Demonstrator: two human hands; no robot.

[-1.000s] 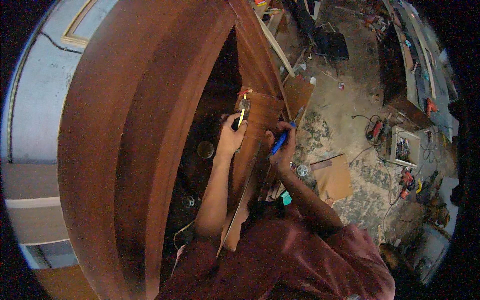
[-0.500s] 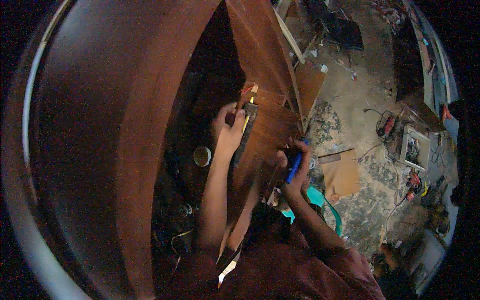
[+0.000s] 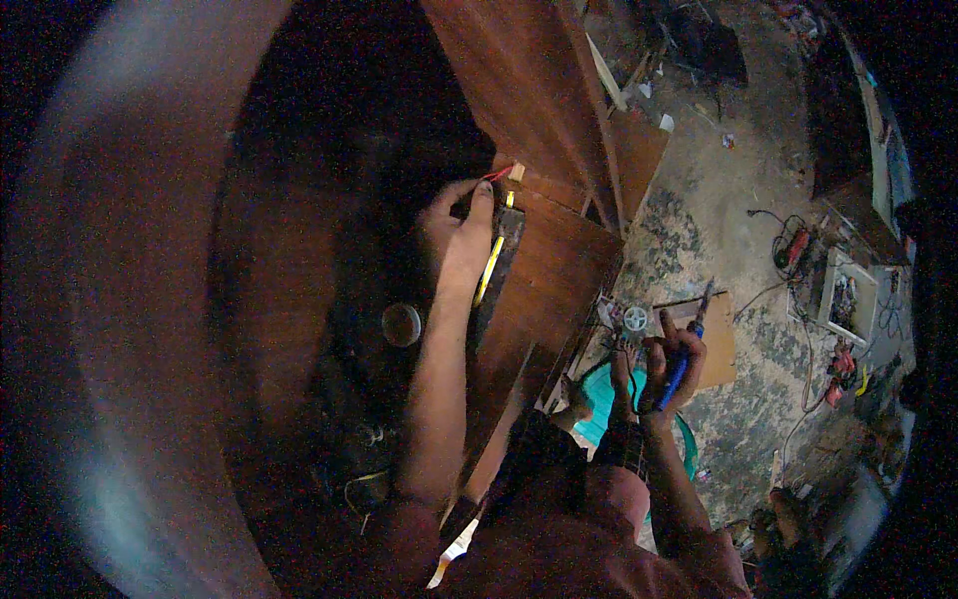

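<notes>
Inside the opening of a brown wooden cabinet (image 3: pixel 559 240), my left hand (image 3: pixel 459 230) has thumb and forefinger closed on thin red wires (image 3: pixel 499 174). The wires run to a small pale block (image 3: pixel 517 172) on the wood. Just below lies a dark strip (image 3: pixel 507 235) with a yellow tape-like band (image 3: pixel 489 268) beside it. Out to the right, my right hand (image 3: pixel 679 349) grips blue-handled pliers (image 3: pixel 675 384), their metal jaws pointing up and away from the cabinet. Whether the jaws are closed cannot be made out.
A white-spoked wheel (image 3: pixel 635 318) and a teal item (image 3: pixel 596 401) are near my right hand. A cardboard piece (image 3: pixel 717 371) lies on the floor behind it. Farther right are a red corded tool (image 3: pixel 796 247) and a white-framed box (image 3: pixel 848 299). A round pale object (image 3: pixel 401 324) sits in the dark interior.
My right hand has swung away from the cabinet's edge, right and downward, with the pliers. My left hand has shifted up slightly to the red wires. The view has turned a little.
</notes>
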